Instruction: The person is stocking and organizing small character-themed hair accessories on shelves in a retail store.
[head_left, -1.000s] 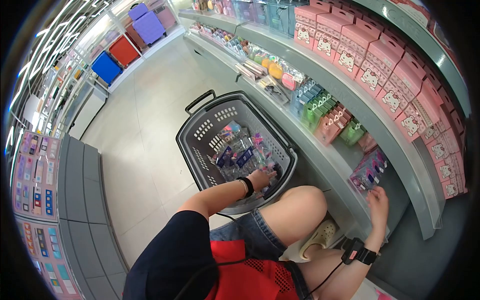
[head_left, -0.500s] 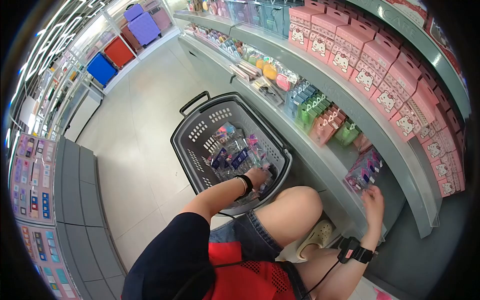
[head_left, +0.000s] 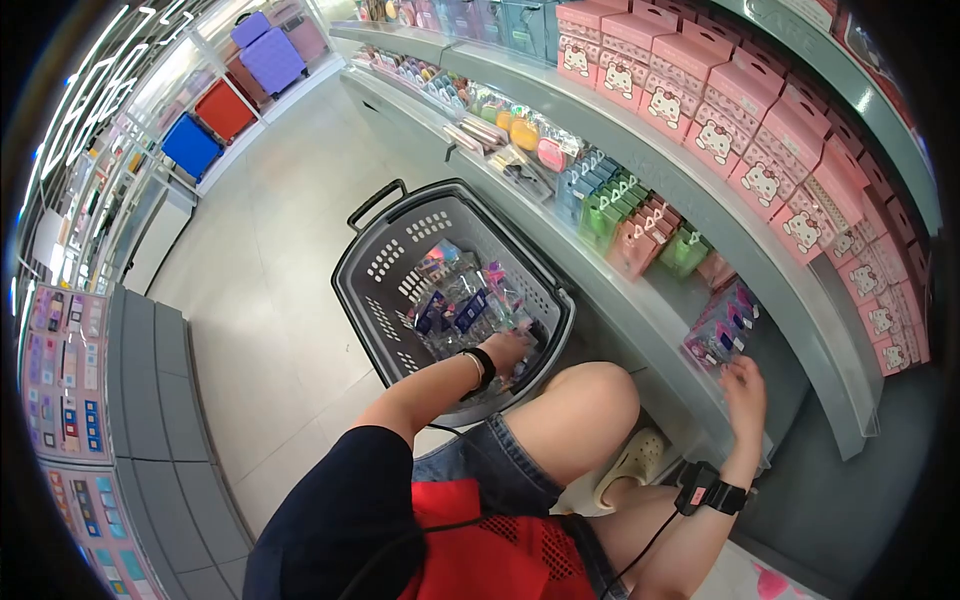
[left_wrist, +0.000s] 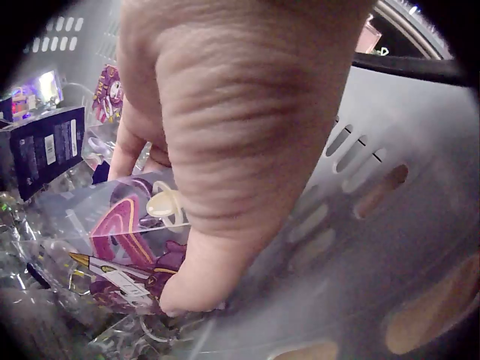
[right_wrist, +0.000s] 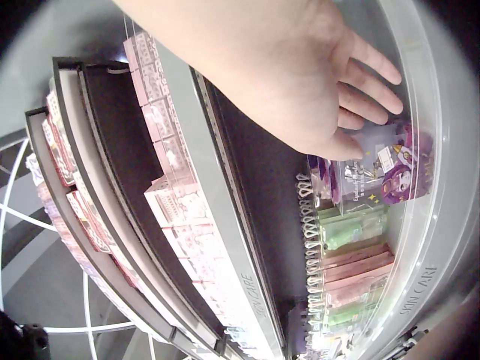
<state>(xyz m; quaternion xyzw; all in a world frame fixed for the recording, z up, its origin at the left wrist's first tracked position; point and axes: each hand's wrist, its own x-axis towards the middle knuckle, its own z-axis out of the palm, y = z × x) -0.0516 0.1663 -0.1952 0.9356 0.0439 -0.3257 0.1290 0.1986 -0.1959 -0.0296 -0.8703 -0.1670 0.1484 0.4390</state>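
Observation:
Inside the grey basket [head_left: 352, 290], my left hand [head_left: 503, 352] reaches down among clear plastic packs. In the left wrist view its thumb and fingers pinch a clear pack [left_wrist: 135, 247] with purple cartoon print and a white label. Dark blue packs [left_wrist: 54, 150] lie beside it. My right hand [head_left: 745, 388] is at the lower shelf by a row of purple packs [head_left: 722, 325]. The right wrist view shows that hand's fingers [right_wrist: 367, 86] extended and spread, the hand right at the front purple pack [right_wrist: 401, 169] and overlapping its edge.
Green and brown pouches [head_left: 645, 235] hang next to the purple packs. Pink boxes [head_left: 715, 140] fill the shelf above, whose edge overhangs the right hand. A bent knee [head_left: 590, 395] is between the basket and the shelf. A grey cabinet [head_left: 155, 380] stands at left.
The head view has shifted slightly, so basket and shelves appear further left. The left hand's fingers, visible against the basket earlier, now point down among the packs. The right hand stays near the purple packs.

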